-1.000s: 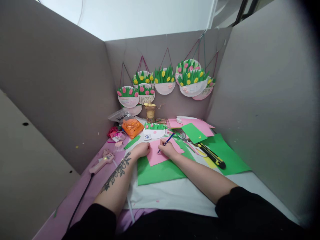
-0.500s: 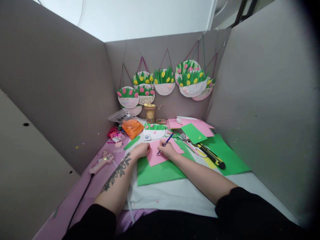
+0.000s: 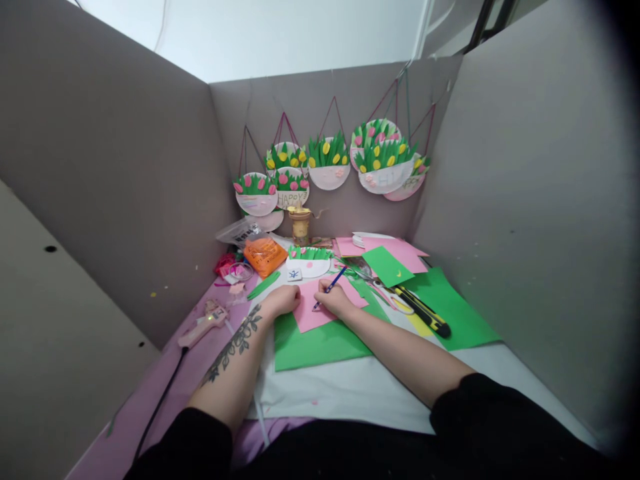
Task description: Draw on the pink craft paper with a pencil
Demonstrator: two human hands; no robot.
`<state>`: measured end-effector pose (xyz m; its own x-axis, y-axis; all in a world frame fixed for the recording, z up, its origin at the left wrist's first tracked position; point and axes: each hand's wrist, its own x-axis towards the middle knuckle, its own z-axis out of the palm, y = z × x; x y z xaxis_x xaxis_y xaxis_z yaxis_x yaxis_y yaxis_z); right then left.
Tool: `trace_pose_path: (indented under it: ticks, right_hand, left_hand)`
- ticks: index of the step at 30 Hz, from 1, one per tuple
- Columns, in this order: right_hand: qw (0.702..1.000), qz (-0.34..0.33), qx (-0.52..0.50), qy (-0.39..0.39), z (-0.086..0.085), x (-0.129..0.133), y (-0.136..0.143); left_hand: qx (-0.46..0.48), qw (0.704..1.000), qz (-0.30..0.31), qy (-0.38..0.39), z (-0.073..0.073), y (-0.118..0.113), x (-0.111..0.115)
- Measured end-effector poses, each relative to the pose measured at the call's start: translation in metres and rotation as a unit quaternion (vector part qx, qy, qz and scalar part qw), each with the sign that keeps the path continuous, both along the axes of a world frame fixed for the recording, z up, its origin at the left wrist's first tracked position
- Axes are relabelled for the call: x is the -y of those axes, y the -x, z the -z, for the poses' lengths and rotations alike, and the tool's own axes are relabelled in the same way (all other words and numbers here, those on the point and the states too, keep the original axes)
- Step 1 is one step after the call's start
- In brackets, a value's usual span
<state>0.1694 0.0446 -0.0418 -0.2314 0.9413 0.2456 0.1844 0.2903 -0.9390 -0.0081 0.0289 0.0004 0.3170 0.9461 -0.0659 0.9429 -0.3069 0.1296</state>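
A sheet of pink paper (image 3: 313,322) lies on a larger green sheet (image 3: 320,353) in front of me. My right hand (image 3: 334,299) is closed around a dark blue pencil (image 3: 341,275), its tip down on the pink paper. At that paper's left edge, my left hand (image 3: 285,300) rests with its fingers curled on the edge; the fingertips are mostly hidden. Just beyond my hands lies a half-round white paper-plate piece (image 3: 313,269) with green paper grass and pink flowers. A small white card (image 3: 294,275) with a blue mark sits by it.
Scissors (image 3: 393,299) and a yellow-black utility knife (image 3: 425,313) lie at right, near more green paper (image 3: 460,317). On the left are a pink glue gun (image 3: 205,327) with its cord and an orange bag (image 3: 265,255). Several paper-plate flower baskets (image 3: 330,175) hang on the grey back panel.
The pencil tip and my right hand have shifted very slightly to the left on the pink paper. My left hand has stayed in place.
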Motion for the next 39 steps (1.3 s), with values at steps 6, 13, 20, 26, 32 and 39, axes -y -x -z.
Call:
trace_pose_path:
  ticks: [6,13,20,26,32,39]
  right_hand:
    - [0.998,0.054,-0.006,-0.039,-0.0041,0.0001,-0.0008]
    - [0.998,0.065,-0.010,0.002,-0.0079,0.0042,0.0016]
    - [0.998,0.059,-0.009,0.001,-0.0030,-0.0005,0.0001]
    - [0.998,0.053,-0.018,0.019,-0.0038,0.0004,0.0007]
    - [0.997,0.071,0.012,-0.009,-0.0063,0.0025,0.0008]
    - [0.997,0.070,0.020,-0.007,-0.0098,0.0048,0.0010]
  left_hand:
    - [0.001,1.000,0.005,-0.002,-0.0007,0.0001,0.0011]
    - [-0.002,1.000,0.000,0.005,-0.0024,-0.0020,0.0019]
    - [-0.002,1.000,0.002,0.002,-0.0021,-0.0012,0.0022]
    - [-0.003,1.000,0.005,-0.003,-0.0010,-0.0010,0.0010]
    - [0.001,1.000,-0.004,0.009,-0.0036,-0.0021,0.0025]
    - [0.005,1.000,-0.004,0.002,-0.0018,-0.0014,0.0018]
